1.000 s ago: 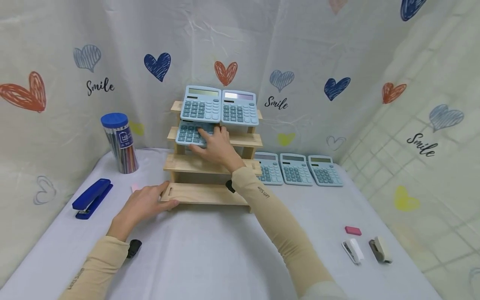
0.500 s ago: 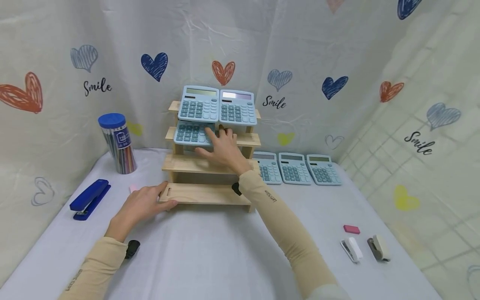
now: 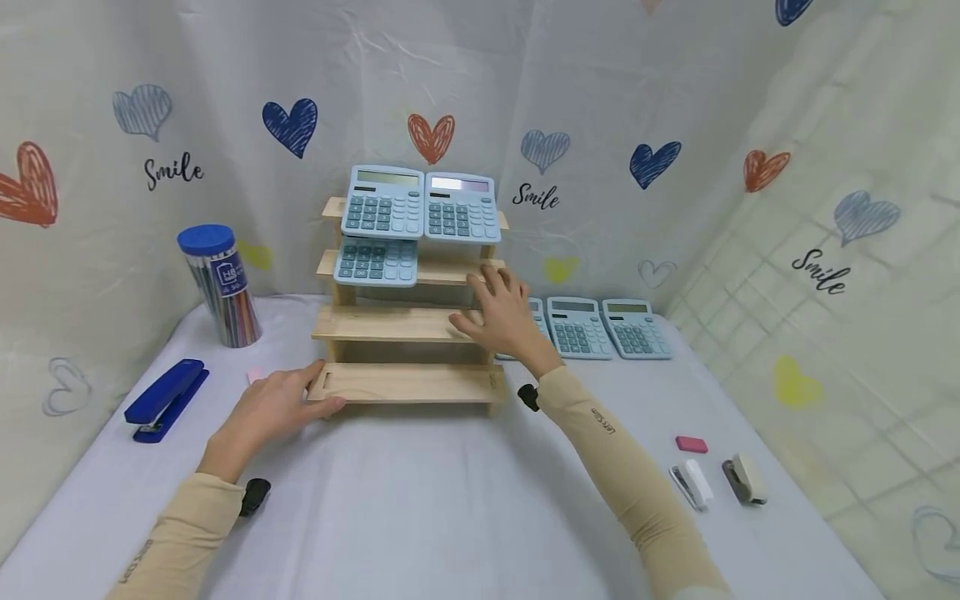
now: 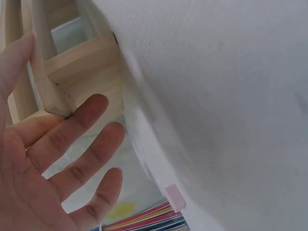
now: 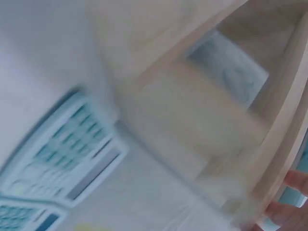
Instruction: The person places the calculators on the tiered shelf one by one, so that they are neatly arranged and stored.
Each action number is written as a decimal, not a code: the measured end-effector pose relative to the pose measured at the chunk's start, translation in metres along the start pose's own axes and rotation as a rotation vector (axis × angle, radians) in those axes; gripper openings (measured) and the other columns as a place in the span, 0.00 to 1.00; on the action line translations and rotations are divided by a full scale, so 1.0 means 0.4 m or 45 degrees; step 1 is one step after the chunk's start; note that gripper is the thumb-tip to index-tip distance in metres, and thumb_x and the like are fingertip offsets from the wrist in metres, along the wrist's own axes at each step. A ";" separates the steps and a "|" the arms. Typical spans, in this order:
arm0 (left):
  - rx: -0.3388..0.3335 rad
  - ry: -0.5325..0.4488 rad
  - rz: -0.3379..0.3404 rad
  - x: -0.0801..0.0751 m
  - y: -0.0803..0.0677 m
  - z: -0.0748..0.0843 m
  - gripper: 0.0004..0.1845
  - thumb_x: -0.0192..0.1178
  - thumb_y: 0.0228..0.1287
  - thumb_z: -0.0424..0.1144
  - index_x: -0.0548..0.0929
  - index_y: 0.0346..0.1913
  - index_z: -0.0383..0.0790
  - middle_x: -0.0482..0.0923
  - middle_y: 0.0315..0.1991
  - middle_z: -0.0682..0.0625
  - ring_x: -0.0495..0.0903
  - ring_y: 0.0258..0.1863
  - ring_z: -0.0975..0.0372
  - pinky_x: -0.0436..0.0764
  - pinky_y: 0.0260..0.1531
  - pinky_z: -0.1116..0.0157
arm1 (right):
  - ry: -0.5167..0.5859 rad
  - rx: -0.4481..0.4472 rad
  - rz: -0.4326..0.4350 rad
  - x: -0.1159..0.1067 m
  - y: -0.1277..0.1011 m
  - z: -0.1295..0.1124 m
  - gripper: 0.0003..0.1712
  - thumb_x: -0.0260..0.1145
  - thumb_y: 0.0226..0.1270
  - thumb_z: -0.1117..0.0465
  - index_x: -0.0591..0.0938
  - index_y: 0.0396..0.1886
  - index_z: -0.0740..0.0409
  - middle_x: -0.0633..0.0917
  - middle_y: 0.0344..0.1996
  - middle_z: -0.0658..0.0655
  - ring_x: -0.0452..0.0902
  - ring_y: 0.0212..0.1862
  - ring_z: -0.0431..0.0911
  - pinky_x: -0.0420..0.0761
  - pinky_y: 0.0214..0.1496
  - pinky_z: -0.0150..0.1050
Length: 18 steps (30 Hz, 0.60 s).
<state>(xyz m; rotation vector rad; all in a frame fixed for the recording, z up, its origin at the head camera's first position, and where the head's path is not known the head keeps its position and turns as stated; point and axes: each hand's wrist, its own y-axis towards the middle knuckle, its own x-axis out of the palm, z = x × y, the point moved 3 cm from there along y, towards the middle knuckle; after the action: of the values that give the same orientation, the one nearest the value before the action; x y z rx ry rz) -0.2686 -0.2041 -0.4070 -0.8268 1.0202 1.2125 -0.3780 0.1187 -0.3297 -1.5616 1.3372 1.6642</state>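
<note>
A tiered wooden display rack [image 3: 408, 385] stands on the table against the back sheet. Its top tier carries two light-blue calculators, the left calculator [image 3: 382, 202] and the right calculator [image 3: 460, 208], side by side. One tier lower, another calculator [image 3: 375, 262] lies at the left. My left hand [image 3: 273, 404] holds the left end of the bottom board between thumb and index finger, the other fingers spread in the left wrist view. At the rack's right side, my right hand [image 3: 504, 315] holds nothing, fingers loosely bent near the second tier's right end; whether they touch wood is unclear.
Right of the rack lie more calculators [image 3: 577, 329], one partly behind my right hand. A pencil tub [image 3: 223, 283] and a blue stapler [image 3: 167, 400] stand left. At right are a pink eraser [image 3: 692, 444], a white stapler [image 3: 692, 485] and another small stapler [image 3: 745, 479].
My right hand has left the calculator on the second tier and moved right to the rack's right end. That calculator stays at the left. My left hand keeps its hold; the head view shifts slightly.
</note>
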 end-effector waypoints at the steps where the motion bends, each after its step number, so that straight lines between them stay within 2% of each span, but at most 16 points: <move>1: -0.003 -0.002 -0.001 0.000 0.000 -0.002 0.50 0.60 0.64 0.68 0.64 0.74 0.31 0.74 0.65 0.28 0.81 0.55 0.40 0.78 0.52 0.40 | 0.014 0.016 0.003 -0.003 -0.008 0.021 0.46 0.58 0.67 0.31 0.60 0.77 0.47 0.57 0.79 0.61 0.47 0.79 0.62 0.55 0.72 0.65; 5: 0.007 -0.003 -0.002 -0.001 0.000 -0.001 0.49 0.60 0.64 0.67 0.64 0.74 0.31 0.74 0.65 0.28 0.81 0.54 0.39 0.79 0.51 0.40 | 0.113 0.131 -0.022 -0.009 -0.037 0.116 0.52 0.59 0.67 0.30 0.53 0.81 0.49 0.56 0.79 0.64 0.47 0.78 0.66 0.53 0.71 0.70; 9: 0.008 -0.001 -0.006 0.000 0.000 -0.003 0.49 0.60 0.64 0.67 0.65 0.74 0.31 0.74 0.64 0.28 0.82 0.52 0.40 0.79 0.49 0.40 | 0.180 0.268 -0.112 0.016 -0.055 0.203 0.52 0.56 0.68 0.31 0.51 0.82 0.52 0.55 0.78 0.67 0.48 0.77 0.70 0.51 0.72 0.74; 13: 0.018 0.002 0.014 -0.002 0.000 -0.004 0.48 0.61 0.64 0.66 0.66 0.73 0.31 0.76 0.63 0.29 0.83 0.52 0.41 0.80 0.48 0.41 | 0.123 0.327 -0.238 0.075 -0.061 0.262 0.52 0.57 0.68 0.31 0.53 0.81 0.53 0.57 0.76 0.73 0.52 0.75 0.75 0.54 0.72 0.75; 16: 0.033 0.001 0.029 -0.003 0.000 -0.005 0.47 0.61 0.64 0.65 0.67 0.72 0.31 0.78 0.61 0.29 0.84 0.47 0.45 0.81 0.44 0.43 | 0.051 0.326 -0.332 0.123 -0.061 0.287 0.54 0.58 0.66 0.30 0.54 0.81 0.55 0.60 0.74 0.77 0.56 0.72 0.77 0.61 0.70 0.74; 18: 0.034 0.000 0.025 -0.003 0.001 -0.004 0.47 0.61 0.64 0.65 0.67 0.73 0.31 0.78 0.61 0.29 0.84 0.44 0.47 0.81 0.44 0.43 | 0.054 0.338 -0.383 0.146 -0.059 0.294 0.56 0.60 0.64 0.29 0.54 0.81 0.55 0.60 0.74 0.79 0.58 0.72 0.78 0.63 0.69 0.73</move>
<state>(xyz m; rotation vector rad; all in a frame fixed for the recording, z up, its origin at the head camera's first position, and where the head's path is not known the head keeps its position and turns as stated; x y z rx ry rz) -0.2693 -0.2060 -0.4064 -0.7974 1.0445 1.2132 -0.4245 0.2163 -0.4080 -1.5563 1.2171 1.2263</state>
